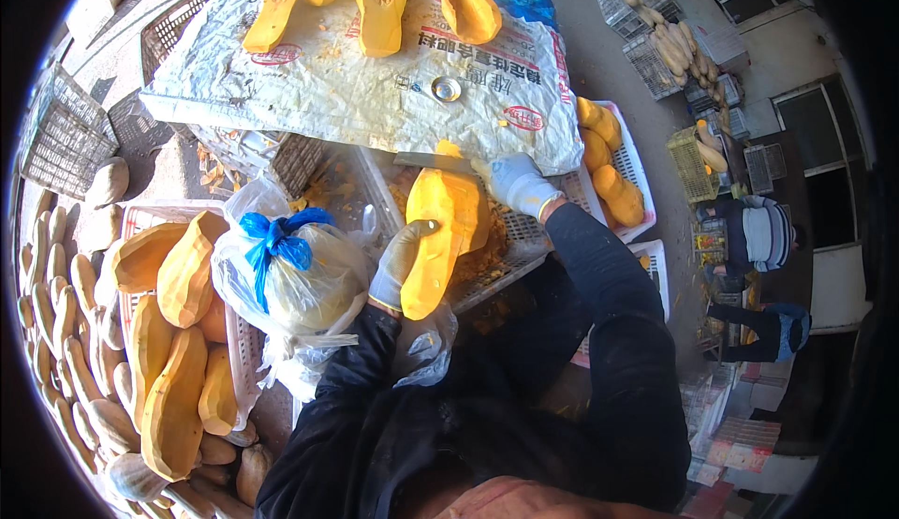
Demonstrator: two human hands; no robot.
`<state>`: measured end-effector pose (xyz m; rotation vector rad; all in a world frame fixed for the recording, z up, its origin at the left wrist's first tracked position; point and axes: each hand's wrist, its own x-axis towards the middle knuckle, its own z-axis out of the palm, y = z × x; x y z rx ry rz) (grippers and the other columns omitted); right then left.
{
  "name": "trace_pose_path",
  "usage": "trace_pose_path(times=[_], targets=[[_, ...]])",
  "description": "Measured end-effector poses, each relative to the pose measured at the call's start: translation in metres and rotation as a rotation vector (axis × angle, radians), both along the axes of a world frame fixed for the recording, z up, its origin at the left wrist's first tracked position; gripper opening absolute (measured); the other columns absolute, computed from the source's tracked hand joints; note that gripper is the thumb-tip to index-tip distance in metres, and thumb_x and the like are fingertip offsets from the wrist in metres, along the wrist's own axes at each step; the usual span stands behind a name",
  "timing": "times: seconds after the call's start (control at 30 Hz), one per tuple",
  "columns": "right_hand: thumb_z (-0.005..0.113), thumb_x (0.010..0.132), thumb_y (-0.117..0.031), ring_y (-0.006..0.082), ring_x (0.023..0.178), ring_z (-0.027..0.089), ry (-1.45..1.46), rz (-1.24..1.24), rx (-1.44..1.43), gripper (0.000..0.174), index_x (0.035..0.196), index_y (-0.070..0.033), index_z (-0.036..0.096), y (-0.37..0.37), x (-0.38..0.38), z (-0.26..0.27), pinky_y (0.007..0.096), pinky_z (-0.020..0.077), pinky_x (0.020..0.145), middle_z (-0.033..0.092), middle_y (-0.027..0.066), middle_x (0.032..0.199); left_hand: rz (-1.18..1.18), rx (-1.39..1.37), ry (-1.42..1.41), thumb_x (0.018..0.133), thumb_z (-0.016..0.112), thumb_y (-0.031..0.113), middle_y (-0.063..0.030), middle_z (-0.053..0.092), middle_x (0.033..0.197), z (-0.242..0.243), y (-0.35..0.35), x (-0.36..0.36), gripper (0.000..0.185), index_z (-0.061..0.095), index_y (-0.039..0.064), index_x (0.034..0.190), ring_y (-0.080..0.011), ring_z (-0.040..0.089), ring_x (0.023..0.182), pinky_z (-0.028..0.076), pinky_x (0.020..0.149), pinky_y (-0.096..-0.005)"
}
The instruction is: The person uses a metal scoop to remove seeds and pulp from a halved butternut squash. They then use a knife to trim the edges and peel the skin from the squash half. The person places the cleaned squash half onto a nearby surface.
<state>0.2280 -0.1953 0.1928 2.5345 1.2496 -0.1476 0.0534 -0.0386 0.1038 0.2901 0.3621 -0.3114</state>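
My left hand (405,262), in a grey work glove, grips the near part of a peeled orange squash (449,213). My right hand (520,182), in a light glove, is closed around the handle end of a knife. Its long flat blade (434,161) lies across the far end of the squash, and a strip of orange flesh (448,147) shows just beyond the blade. Below the squash, orange scraps (491,246) lie in a plastic crate (523,238). How deep the blade sits in the flesh is hard to tell.
A printed woven sack (316,97) covers the surface ahead, bearing cut squash pieces (381,13) and a small round metal object (446,89). Tied plastic bags (316,280) sit at my left, beside crated peeled squashes (175,399). Unpeeled squashes (77,357) lie farther left. Two people (765,234) are at right.
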Motion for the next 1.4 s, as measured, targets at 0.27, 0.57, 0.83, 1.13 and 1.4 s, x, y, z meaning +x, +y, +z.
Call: trace_pose_path(times=[0.27, 0.57, 0.83, 1.13, 1.4], targets=[[0.062, 0.081, -0.012, 0.0314, 0.064, 0.065, -0.011, -0.121, 0.238, 0.048, 0.128, -0.012, 0.058, -0.047, -0.061, 0.026, 0.0441, 0.0507, 0.058, 0.065, 0.0112, 0.07, 0.037, -0.218, -0.066, 0.083, 0.066, 0.004, -0.0126, 0.067, 0.117, -0.013, 0.001, -0.003, 0.047, 0.055, 0.001, 0.128, -0.0255, 0.066, 0.103, 0.055, 0.089, -0.0355], [0.069, 0.075, -0.014, 0.0247, 0.063, 0.063, -0.133, -0.104, 0.226, 0.06, 0.134, -0.012, 0.055, -0.088, -0.124, 0.004, 0.0389, 0.0469, 0.059, 0.061, 0.0054, 0.069, 0.12, -0.254, -0.091, 0.083, 0.067, 0.01, -0.0157, 0.069, 0.107, -0.002, -0.007, -0.008, 0.042, 0.057, -0.004, 0.121, -0.0277, 0.069, 0.092, 0.058, 0.085, -0.0363], [0.064, 0.081, -0.017, 0.0229, 0.059, 0.06, -0.246, -0.105, 0.132, 0.051, 0.132, -0.012, 0.058, -0.076, -0.121, -0.005, 0.0378, 0.0466, 0.058, 0.06, 0.0035, 0.067, 0.129, -0.21, -0.061, 0.084, 0.065, 0.007, -0.0169, 0.068, 0.113, -0.012, -0.009, -0.004, 0.041, 0.056, -0.005, 0.123, -0.0277, 0.069, 0.097, 0.057, 0.088, -0.0379], [0.057, 0.089, -0.018, 0.0262, 0.063, 0.067, -0.169, -0.182, 0.104, 0.043, 0.131, -0.011, 0.057, -0.041, -0.084, -0.021, 0.0403, 0.0498, 0.057, 0.067, 0.0094, 0.073, 0.104, -0.155, -0.072, 0.084, 0.066, 0.011, -0.0162, 0.068, 0.112, -0.014, -0.006, -0.002, 0.045, 0.055, -0.004, 0.126, -0.0277, 0.069, 0.096, 0.057, 0.087, -0.0373], [0.052, 0.09, -0.016, 0.0296, 0.064, 0.069, -0.153, -0.261, 0.022, 0.03, 0.119, -0.009, 0.059, -0.006, -0.059, -0.035, 0.0414, 0.0513, 0.054, 0.07, 0.0116, 0.073, 0.098, -0.168, -0.042, 0.087, 0.063, 0.008, -0.015, 0.066, 0.122, -0.015, 0.002, 0.003, 0.047, 0.053, -0.002, 0.132, -0.0274, 0.066, 0.106, 0.055, 0.092, -0.0366]])
